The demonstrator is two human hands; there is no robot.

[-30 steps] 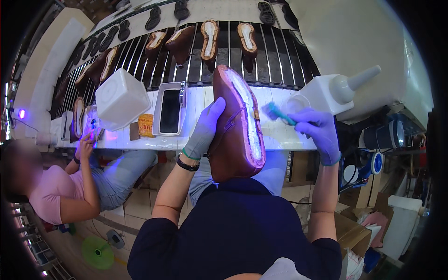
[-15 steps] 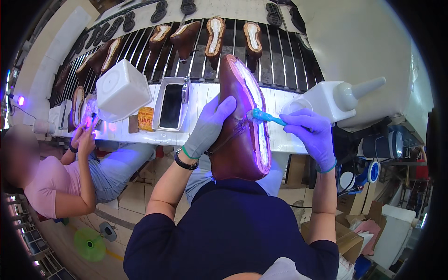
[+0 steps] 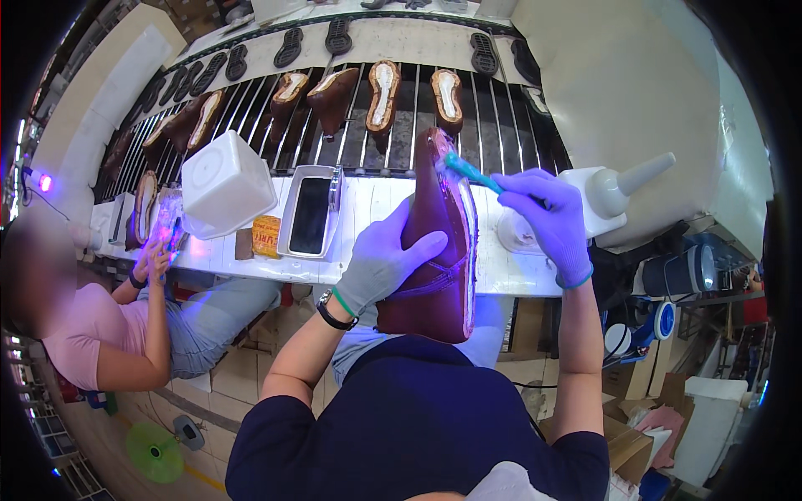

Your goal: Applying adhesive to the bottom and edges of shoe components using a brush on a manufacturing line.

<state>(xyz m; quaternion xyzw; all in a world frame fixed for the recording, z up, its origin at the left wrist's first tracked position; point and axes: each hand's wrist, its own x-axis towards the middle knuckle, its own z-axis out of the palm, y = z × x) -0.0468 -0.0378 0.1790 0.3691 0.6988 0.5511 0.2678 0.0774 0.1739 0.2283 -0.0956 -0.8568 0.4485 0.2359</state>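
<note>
A dark brown leather boot upper, sole side turned to the right, is upright before me over the edge of the white table. My left hand, in a pale glove, grips it from the left, the thumb lying across its side. In my gloved right hand is a teal-handled brush. The brush's tip touches the edge of the upper near its far, narrow end. Lit violet, the pale underside of the upper shows as a strip along the right. The bristles are hard to make out.
White squeeze bottle lies right of my hand. Left stand a white plastic container, an orange-yellow packet and a tray holding a phone. Beyond, several boot uppers rest on metal rods; black soles lie farther. A co-worker sits left.
The brush has moved from the middle of the upper's edge to its far end. The upper has turned, showing more of its stitched side and less of its underside. The view has tilted up slightly.
</note>
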